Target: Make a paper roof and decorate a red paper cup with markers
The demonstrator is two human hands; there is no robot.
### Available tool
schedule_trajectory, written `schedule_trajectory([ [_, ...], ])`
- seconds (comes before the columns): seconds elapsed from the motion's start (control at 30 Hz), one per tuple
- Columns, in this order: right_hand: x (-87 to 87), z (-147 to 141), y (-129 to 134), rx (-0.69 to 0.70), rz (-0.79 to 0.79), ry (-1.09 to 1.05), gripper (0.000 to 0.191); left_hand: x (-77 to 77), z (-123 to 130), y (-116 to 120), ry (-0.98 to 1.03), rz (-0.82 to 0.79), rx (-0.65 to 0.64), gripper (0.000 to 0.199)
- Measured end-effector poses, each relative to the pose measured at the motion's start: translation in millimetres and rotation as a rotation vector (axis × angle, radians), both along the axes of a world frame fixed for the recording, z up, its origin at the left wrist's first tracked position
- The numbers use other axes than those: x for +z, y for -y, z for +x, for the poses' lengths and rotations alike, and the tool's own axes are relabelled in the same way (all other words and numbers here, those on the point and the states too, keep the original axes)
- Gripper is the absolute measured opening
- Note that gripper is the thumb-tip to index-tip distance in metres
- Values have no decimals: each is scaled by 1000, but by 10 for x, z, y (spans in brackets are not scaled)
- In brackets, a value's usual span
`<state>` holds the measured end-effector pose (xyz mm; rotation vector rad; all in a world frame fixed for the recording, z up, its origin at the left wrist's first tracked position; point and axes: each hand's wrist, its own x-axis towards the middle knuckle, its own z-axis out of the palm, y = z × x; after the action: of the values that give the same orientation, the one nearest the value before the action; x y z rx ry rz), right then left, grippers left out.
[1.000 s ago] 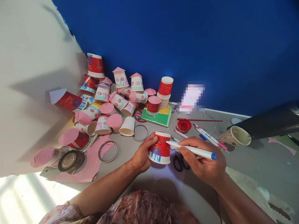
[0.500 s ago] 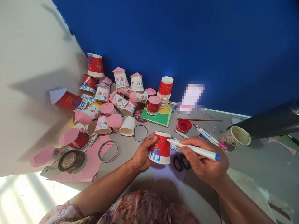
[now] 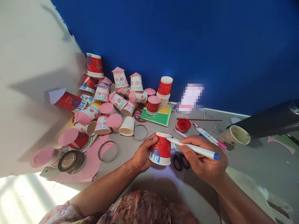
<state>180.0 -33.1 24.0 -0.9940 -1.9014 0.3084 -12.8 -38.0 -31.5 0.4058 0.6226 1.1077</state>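
Note:
My left hand (image 3: 143,154) is closed around the left side of a red paper cup (image 3: 161,148), which is upside down with its white rim at the bottom. Blue marker lines form an arched shape low on its front. Between the thumb and fingers of my right hand (image 3: 205,158) is a white felt-tip marker (image 3: 198,149) with a blue end. Its tip meets the upper right of the cup, beside a small blue mark. Black-handled scissors (image 3: 178,160) lie behind the cup, partly hidden by it and my right hand.
Decorated paper cups (image 3: 102,124), several with pink paper tops, are heaped at the left. Tape rolls (image 3: 108,151) lie on pink paper. A red open tub (image 3: 183,125), more markers (image 3: 207,135) and a stained patterned cup (image 3: 240,136) are at the right. A blue wall (image 3: 187,46) stands behind.
The marker's tip has shifted very slightly left and up on the cup. My left hand keeps its hold, and the whole view has drifted a little.

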Motion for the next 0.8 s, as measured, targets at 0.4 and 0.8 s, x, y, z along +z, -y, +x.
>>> schedule_trajectory([
  [0.4, 31, 24, -3, -15, -15, 8, 10, -9, -28, 7, 41, -45, -18, 38],
  [0.8, 61, 26, 5, 8, -10, -21, 8, 2, -62, 10, 88, -73, -91, 47],
])
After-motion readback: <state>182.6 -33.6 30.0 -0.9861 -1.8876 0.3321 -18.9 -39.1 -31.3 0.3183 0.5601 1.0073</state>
